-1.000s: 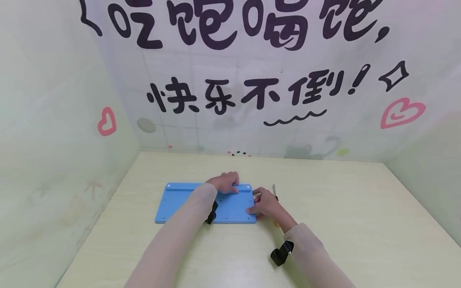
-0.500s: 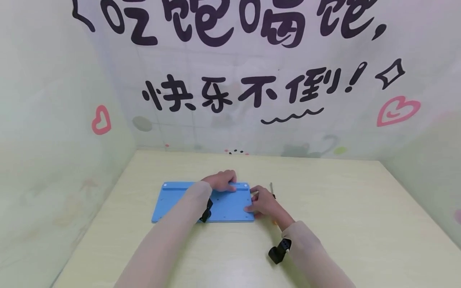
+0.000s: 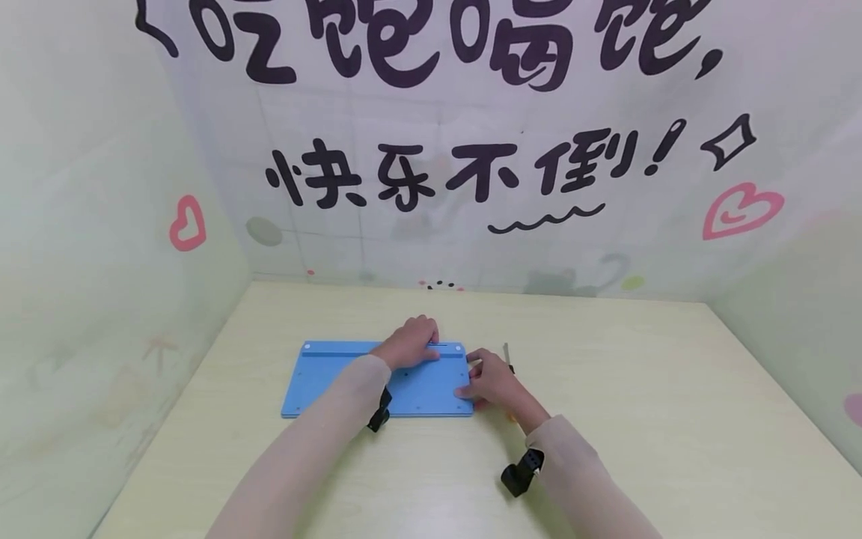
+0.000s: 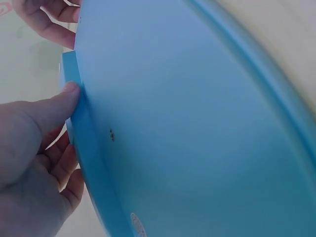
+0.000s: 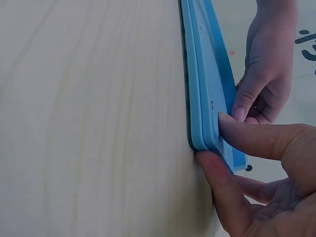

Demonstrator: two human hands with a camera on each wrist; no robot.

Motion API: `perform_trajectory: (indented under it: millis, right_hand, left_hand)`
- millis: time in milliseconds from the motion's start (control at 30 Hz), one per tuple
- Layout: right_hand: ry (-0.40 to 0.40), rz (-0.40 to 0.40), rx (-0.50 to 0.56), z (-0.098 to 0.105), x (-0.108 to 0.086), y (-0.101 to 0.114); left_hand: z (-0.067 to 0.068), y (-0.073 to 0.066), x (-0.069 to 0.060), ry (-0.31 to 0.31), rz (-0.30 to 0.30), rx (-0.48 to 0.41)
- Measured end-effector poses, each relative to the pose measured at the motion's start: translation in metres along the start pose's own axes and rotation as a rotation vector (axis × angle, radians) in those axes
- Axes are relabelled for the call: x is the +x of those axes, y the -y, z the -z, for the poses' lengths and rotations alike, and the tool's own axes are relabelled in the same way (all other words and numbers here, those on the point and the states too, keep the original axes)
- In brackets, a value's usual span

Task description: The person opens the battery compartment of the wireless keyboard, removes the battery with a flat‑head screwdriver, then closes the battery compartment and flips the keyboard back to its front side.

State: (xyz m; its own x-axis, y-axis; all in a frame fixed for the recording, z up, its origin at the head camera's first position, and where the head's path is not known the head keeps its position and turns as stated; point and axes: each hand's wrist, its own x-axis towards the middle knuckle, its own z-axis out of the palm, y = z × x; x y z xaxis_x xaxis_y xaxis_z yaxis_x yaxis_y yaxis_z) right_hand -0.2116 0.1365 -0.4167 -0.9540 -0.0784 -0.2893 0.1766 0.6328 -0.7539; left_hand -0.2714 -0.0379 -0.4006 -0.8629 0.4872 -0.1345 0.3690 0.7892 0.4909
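A flat blue keyboard [image 3: 431,389] lies underside up on the table, its keys hidden. Along its far edge runs a raised ridge with pale round feet; small screw holes dot the panel. My left hand [image 3: 409,344] grips that ridge right of the middle, thumb on the near side and fingers over the far edge. At the right end, my right hand [image 3: 494,378] pinches the keyboard, with the thumb on the panel and a fingertip at the lower rim, as the right wrist view shows. Just beyond this hand lies a thin tool like a screwdriver [image 3: 506,352], partly covered.
The pale wooden table [image 3: 640,404] extends on both sides and in front of the keyboard. A printed cloth wall [image 3: 417,247] closes off the back, with further walls at left and right. Black wrist cameras sit on both forearms.
My left wrist has shifted slightly left and nearer, while the hand stays on the ridge. The head view has turned a little. My right hand and the keyboard hold their places.
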Motion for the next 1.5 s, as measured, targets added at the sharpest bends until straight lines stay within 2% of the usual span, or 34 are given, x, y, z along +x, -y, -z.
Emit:
perform_trajectory:
  millis: [200, 433, 667, 1000, 1233, 1500]
  right_hand:
    - [-0.001, 0.000, 0.011, 0.000, -0.002, 0.000]
    - [0.006, -0.003, 0.031, -0.001, -0.002, -0.001]
    - [-0.005, -0.009, 0.031, 0.002, -0.001, -0.003]
    - [-0.010, -0.011, 0.019, 0.003, 0.003, -0.001]
    - [-0.002, -0.003, 0.035, 0.002, 0.000, -0.002]
    - [-0.001, -0.001, 0.051, -0.001, 0.001, -0.002]
  left_hand:
    - [0.002, -0.004, 0.002, 0.059, 0.029, 0.064]
    - [0.009, -0.002, 0.004, 0.139, 0.008, 0.039]
    - [0.010, -0.005, 0.009, 0.163, 0.016, 0.039]
    - [0.010, -0.008, 0.011, 0.122, 0.045, 0.036]
    - [0.008, -0.006, 0.002, 0.040, 0.029, -0.047]
    - [0.010, -0.003, -0.010, -0.018, 0.026, -0.031]
